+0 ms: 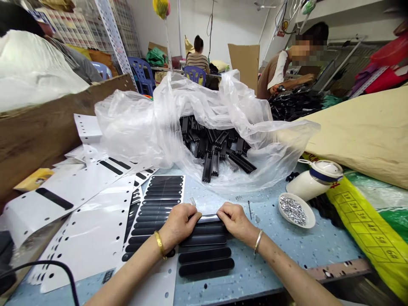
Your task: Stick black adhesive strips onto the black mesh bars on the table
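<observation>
Your left hand (179, 222) and right hand (235, 220) both pinch the top glossy black plastic strip (208, 219), on a row of the same strips near the front edge of the speckled blue desk (280, 255). Open room's tight: clear plastic bag of black parts (210, 140) right behind, white punched backing sheets (86, 229) left, small white dish of silver bits (296, 210) right. The yellow sack (366, 225) has numbers I can't read properly.

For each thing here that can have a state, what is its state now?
Left hand: closed on the black strip.
Right hand: closed on the same strip.
Plastic bag: open, black parts inside.
Small dish: filled with silver bits.
White bottle: lying down, capped.
</observation>
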`<action>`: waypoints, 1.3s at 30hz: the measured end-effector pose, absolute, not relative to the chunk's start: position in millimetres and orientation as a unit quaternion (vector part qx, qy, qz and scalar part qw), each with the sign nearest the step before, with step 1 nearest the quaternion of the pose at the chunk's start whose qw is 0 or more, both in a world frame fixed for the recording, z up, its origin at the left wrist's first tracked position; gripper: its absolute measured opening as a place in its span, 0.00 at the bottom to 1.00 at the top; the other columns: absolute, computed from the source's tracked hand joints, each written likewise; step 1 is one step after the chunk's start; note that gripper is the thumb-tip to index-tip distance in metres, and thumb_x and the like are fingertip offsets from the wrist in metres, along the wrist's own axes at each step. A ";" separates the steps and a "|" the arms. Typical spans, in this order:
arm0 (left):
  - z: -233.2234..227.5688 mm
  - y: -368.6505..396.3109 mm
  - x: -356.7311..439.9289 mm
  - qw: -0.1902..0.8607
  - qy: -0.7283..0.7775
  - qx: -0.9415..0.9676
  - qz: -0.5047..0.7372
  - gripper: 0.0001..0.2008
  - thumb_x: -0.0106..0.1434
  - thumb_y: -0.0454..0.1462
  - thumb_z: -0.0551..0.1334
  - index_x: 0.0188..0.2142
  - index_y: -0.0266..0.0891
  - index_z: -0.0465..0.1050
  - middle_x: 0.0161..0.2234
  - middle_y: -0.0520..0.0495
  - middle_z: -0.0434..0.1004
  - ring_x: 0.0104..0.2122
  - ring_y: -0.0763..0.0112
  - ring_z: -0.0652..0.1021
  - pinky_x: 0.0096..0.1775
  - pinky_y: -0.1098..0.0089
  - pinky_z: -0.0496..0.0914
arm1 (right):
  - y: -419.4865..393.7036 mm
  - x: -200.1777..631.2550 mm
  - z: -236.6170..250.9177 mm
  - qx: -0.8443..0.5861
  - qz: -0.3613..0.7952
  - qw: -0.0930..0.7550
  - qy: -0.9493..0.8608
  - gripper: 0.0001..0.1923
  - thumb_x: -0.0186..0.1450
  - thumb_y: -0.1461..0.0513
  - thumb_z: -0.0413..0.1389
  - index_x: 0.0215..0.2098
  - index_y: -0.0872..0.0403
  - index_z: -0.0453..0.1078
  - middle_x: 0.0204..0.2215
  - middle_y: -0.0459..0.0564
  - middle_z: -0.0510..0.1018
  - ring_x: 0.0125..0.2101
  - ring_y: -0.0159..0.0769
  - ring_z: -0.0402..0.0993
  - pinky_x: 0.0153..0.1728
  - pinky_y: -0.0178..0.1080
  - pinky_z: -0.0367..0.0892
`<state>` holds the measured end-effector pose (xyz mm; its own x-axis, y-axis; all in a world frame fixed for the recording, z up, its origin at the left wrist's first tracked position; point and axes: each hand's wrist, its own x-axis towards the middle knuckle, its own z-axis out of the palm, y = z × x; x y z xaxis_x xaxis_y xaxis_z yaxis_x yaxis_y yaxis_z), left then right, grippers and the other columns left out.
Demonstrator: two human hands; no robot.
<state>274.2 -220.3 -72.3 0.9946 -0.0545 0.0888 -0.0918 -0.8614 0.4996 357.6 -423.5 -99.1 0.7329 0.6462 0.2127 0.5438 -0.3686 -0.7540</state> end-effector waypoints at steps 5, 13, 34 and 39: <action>-74.6 -230.6 232.5 0.282 -0.057 0.952 0.107 0.18 0.68 0.39 0.52 0.53 0.36 0.70 0.50 0.38 0.75 0.50 0.56 0.74 0.52 0.57 0.67 | -435.7 333.4 -95.0 -0.829 0.004 0.435 -0.353 0.15 0.67 0.60 0.50 0.46 0.59 0.73 0.39 0.58 0.77 0.41 0.43 0.73 0.44 0.46 0.68; -96.6 -262.8 214.8 0.362 0.036 0.912 0.188 0.18 0.70 0.37 0.47 0.53 0.35 0.69 0.50 0.37 0.74 0.53 0.58 0.72 0.56 0.54 0.67 | -420.0 298.5 -106.0 -0.796 -0.020 0.528 -0.296 0.19 0.73 0.58 0.42 0.43 0.55 0.74 0.38 0.55 0.77 0.41 0.39 0.73 0.44 0.42 0.70; -79.8 -213.0 183.7 0.336 -0.042 0.941 -0.017 0.60 0.42 0.32 0.71 0.68 0.55 0.39 0.68 0.44 0.45 0.65 0.48 0.53 0.62 0.46 0.55 | -479.7 317.7 -95.3 -0.792 0.083 0.385 -0.467 0.52 0.52 0.43 0.64 0.65 0.60 0.53 0.59 0.68 0.63 0.58 0.58 0.61 0.57 0.57 0.61; -82.8 -216.1 180.6 0.342 -0.040 0.939 -0.021 0.53 0.45 0.32 0.67 0.67 0.54 0.43 0.67 0.43 0.51 0.63 0.50 0.60 0.60 0.49 0.61 | -500.3 307.4 -91.6 -0.789 0.098 0.296 -0.530 0.59 0.50 0.42 0.65 0.68 0.61 0.47 0.63 0.70 0.55 0.61 0.60 0.57 0.56 0.56 0.63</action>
<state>180.6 -216.1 -82.8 0.9959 -0.0900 -0.0109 -0.0619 -0.7630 0.6434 307.4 -500.3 -91.6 0.4198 0.8936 0.1589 0.7778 -0.2640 -0.5704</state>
